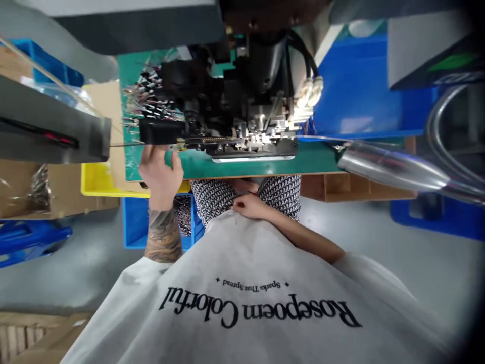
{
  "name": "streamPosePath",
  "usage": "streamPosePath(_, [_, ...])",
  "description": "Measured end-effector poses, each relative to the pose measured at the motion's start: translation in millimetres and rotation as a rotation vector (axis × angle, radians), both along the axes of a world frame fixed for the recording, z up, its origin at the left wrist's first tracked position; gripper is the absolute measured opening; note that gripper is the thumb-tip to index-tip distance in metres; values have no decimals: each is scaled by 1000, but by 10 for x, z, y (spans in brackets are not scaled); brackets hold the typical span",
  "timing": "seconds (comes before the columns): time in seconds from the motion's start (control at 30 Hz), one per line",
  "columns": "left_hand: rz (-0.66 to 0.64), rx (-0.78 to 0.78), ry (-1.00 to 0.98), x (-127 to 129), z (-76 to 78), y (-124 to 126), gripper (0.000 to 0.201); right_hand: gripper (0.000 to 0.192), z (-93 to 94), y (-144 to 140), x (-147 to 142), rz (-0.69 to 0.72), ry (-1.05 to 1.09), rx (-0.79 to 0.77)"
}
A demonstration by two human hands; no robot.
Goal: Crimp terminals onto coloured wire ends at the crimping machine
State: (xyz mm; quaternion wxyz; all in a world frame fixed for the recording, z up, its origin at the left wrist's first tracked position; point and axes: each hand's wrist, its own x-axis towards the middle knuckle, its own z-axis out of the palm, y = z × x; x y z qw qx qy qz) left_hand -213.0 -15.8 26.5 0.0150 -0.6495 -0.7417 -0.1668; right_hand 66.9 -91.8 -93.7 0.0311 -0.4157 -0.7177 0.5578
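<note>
Grey floor fills the near part of the view, and a green table (318,159) runs across the middle. On that table sits a big black and silver machine (235,101). A thin strip of small brass parts (215,139) runs along its front edge.

I see my left hand (161,174) reaching up to the left end of the machine. Its fingers and thumb pinch close together at a thin wire (123,145) that sticks out to the left from a small brass piece. I think it is holding the wire end, but the tips are partly hidden, so I cannot be sure. A tattoo covers that forearm.

My right hand (248,206) rests low in my lap, at the top edge of my white shirt (257,283). Its fingers are curled in, loosely closed, and I see nothing in it. It is well apart from the machine.

Far behind the left hand, a bunch of many thin wires (146,101) fans out on the table. A yellow bin (94,181) sits just left of my hand, and a blue bin (134,225) stands below it on the floor. A shiny metal pipe (382,167) lies on the right. Another blue crate (359,91) stands far right, behind the table.
</note>
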Motion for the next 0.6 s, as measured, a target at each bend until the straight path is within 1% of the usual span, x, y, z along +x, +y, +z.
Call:
streamPosePath(0.03, [58,19,0,-50,-50,86,31,26,-17,-19,30,-1,-14,1])
streamPosePath(0.1, [116,13,-64,-173,-169,269,44,24,-42,-54,76,3,-35,3])
streamPosePath(0.2, [123,-63,-113,-349,-303,492,46,21,-45,-87,123,16,-47,9])
streamPosePath(0.27, [112,-36,-89,-418,-312,549,43,20,-24,-98,148,13,-46,14])
streamPosePath(0.37, [92,52,-36,-461,-203,469,28,20,29,-101,191,-17,-33,17])
streamPosePath(0.47, [58,75,-47,-489,-60,248,13,20,99,-82,254,-74,1,24])
streamPosePath(0.53, [45,57,-99,-519,-4,77,9,22,154,-54,308,-119,23,33])
streamPosePath(0.6, [75,23,-156,-557,20,-83,11,27,217,-13,369,-179,58,45])
